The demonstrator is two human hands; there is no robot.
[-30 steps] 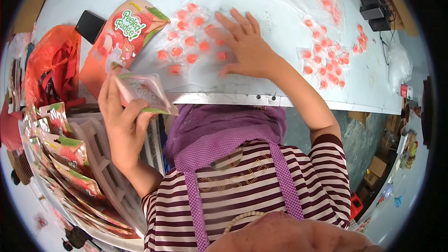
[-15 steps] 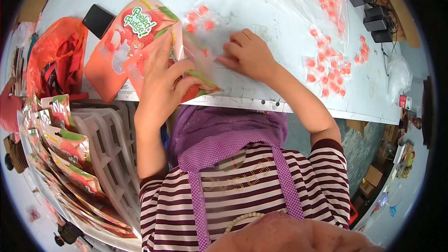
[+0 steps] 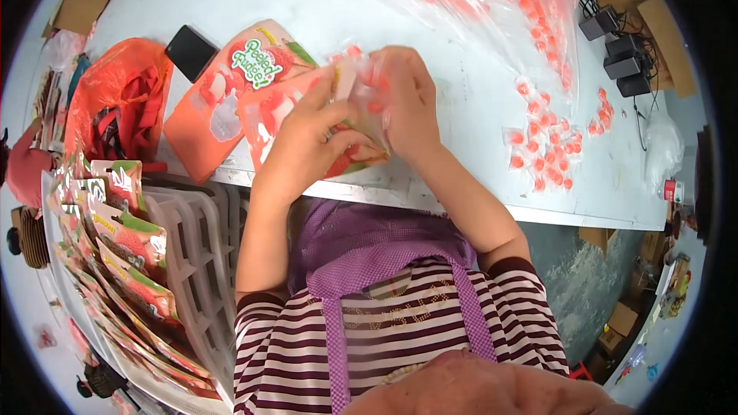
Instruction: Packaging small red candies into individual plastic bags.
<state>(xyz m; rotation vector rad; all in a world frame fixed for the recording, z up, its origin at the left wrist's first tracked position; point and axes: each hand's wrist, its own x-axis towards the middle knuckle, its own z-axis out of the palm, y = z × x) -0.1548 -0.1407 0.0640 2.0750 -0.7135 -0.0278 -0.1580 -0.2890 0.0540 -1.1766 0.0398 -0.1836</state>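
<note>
My left hand (image 3: 311,134) is closed on a red and green candy pouch (image 3: 269,115), its fingers wrapped round the side near the mouth. The pouch lies tilted at the table's front edge. My right hand (image 3: 411,107) is at the pouch's mouth, fingers curled round small clear-wrapped red candies (image 3: 373,83). Whether any candies have gone inside is hidden. Beneath and left of the held pouch, more flat pouches (image 3: 204,115) of the same kind lie on the table. A few wrapped candies (image 3: 353,51) show just beyond my hands.
Loose candies (image 3: 544,146) lie to the right, below a large clear bag of candies (image 3: 530,11). A black phone (image 3: 191,53) and an orange plastic bag (image 3: 115,100) are at left. Pouches (image 3: 131,242) stand in a pale crate (image 3: 188,234). Black adapters (image 3: 626,61) sit far right.
My right hand has moved left from the table to the pouch's mouth, bringing wrapped candies with it. My left hand keeps hold of the pouch. The whole view has shifted slightly.
</note>
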